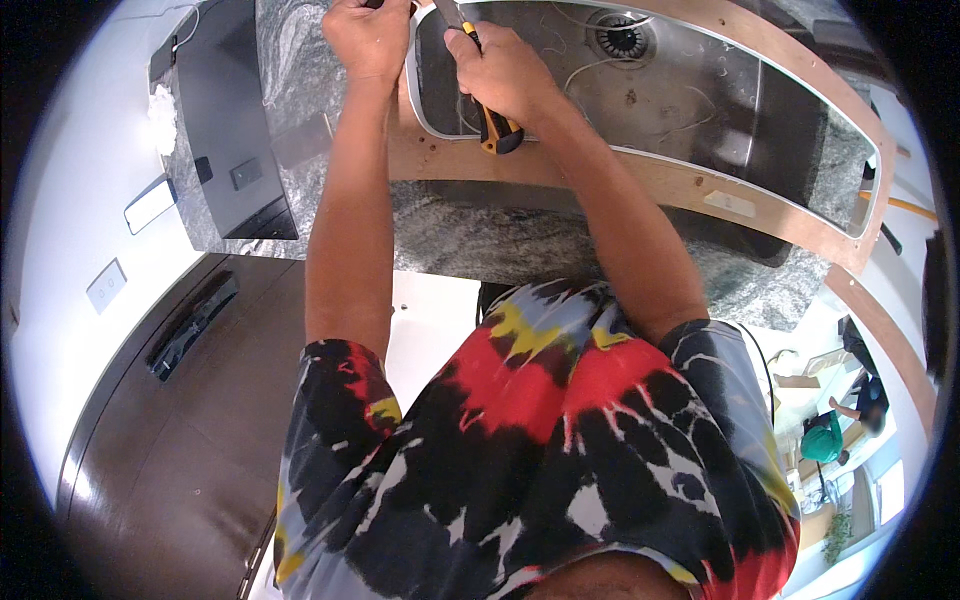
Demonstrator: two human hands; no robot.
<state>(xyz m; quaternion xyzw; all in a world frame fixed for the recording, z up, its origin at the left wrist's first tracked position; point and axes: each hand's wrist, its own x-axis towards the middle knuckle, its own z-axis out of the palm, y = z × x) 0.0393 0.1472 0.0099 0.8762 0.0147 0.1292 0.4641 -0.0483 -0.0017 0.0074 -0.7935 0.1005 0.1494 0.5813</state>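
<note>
My right hand (500,75) is closed around a yellow-and-black utility knife (500,130), its blade pointing up toward the top edge. My left hand (365,45) is closed at the top, just left of the blade, on a dark item partly out of frame that I cannot make out. Both are at the left end of a curved wooden frame (630,170) with a white inner edge. Inside the frame lies a dark sink (700,110) with a drain (620,38) and thin pale strands. The frame rests on a grey veined stone counter (460,230).
A black glossy panel (225,125), white crumpled material (162,120) and a phone-like rectangle (150,205) are at left. A dark brown cabinet surface (180,440) is below them. At far right are people (820,435) and another wooden strip (890,350).
</note>
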